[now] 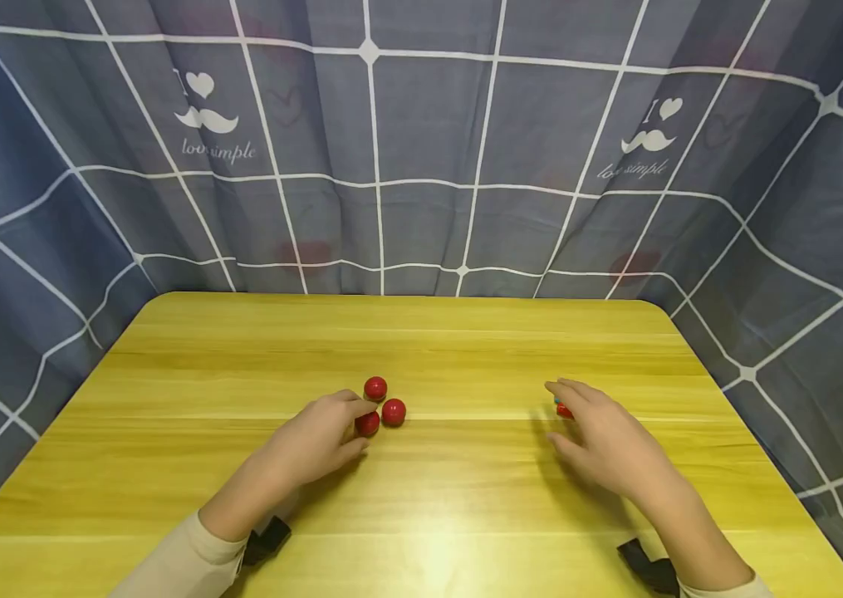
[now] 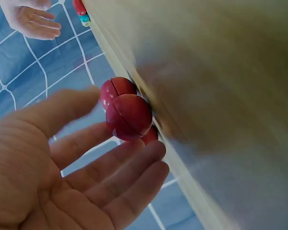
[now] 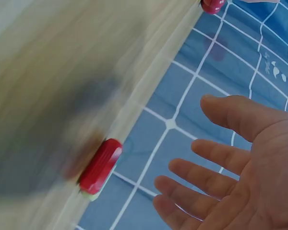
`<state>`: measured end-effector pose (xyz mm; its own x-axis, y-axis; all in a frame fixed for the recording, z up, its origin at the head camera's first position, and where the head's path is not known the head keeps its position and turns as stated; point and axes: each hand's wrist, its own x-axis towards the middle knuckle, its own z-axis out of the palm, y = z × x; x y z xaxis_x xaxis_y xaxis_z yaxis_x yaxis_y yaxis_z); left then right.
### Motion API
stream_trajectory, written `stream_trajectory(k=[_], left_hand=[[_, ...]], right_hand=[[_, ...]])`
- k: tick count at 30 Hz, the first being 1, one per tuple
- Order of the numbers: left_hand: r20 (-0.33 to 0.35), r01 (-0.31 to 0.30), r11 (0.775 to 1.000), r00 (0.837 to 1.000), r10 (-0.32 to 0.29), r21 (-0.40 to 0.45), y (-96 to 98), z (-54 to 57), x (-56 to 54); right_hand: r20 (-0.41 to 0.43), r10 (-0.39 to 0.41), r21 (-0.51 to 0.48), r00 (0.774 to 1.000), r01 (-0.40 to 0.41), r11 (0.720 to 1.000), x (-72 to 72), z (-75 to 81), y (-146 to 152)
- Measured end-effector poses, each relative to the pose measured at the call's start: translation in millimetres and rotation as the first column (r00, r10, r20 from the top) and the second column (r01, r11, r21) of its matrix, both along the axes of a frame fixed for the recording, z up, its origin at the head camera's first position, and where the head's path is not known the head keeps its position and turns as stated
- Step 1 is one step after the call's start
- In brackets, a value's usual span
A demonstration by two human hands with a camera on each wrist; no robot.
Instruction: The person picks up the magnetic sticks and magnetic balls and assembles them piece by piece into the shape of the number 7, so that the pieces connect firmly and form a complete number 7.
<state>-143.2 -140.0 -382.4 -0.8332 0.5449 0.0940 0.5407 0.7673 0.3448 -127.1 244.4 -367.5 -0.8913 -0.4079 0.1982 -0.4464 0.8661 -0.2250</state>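
Observation:
Three small, glossy red balls (image 1: pixel 394 413) sit close together left of the table's middle. Seams run round them in the left wrist view, where the front ball (image 2: pixel 128 117) partly covers the others. My left hand (image 1: pixel 314 438) is at the nearest ball, its thumb and fingers spread loosely to either side and its fingertips overlapping it in the head view. On the right, my right hand (image 1: pixel 610 436) hovers with relaxed, parted fingers and an empty palm. Partly hidden beneath it is a red oblong thing (image 3: pixel 101 166) with pale green showing along its lower edge.
Both hands work over a yellow wood-grain table (image 1: pixel 451 349) with rounded far corners. A grey-blue checked curtain (image 1: pixel 421 124) hangs behind the table and along both sides. Dark straps (image 1: pixel 267 541) are at both wrists, by the light sleeves.

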Motion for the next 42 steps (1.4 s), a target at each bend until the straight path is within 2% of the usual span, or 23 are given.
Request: stream_trajectory(k=[8, 16, 22, 30, 42], left_hand=[[-0.050, 0.048, 0.999, 0.998, -0.048, -0.003, 0.5, 5.3, 2.4], [-0.025, 0.063, 0.998, 0.998, -0.064, -0.011, 2.6, 6.8, 4.9], [-0.019, 0.064, 0.998, 0.998, -0.065, -0.025, 4.6, 7.0, 7.3], [-0.016, 0.043, 0.998, 0.999, -0.044, -0.046, 5.3, 7.9, 9.2], [-0.010, 0.065, 0.998, 0.998, -0.065, -0.025, 3.9, 10.6, 11.0]], right_hand=[[-0.009, -0.036, 0.006, 0.999, 0.036, 0.999, 0.2, -1.2, 12.6], [0.015, -0.086, 0.034, 0.996, 0.085, 0.996, -3.9, -7.7, 22.6], [0.057, -0.083, 0.067, 0.995, 0.079, 0.995, -6.3, -14.2, 24.6], [0.072, -0.072, 0.079, 0.995, 0.066, 0.995, -10.2, -17.3, 23.6], [0.111, -0.064, 0.089, 0.992, 0.054, 0.995, -11.1, -17.3, 18.2]])
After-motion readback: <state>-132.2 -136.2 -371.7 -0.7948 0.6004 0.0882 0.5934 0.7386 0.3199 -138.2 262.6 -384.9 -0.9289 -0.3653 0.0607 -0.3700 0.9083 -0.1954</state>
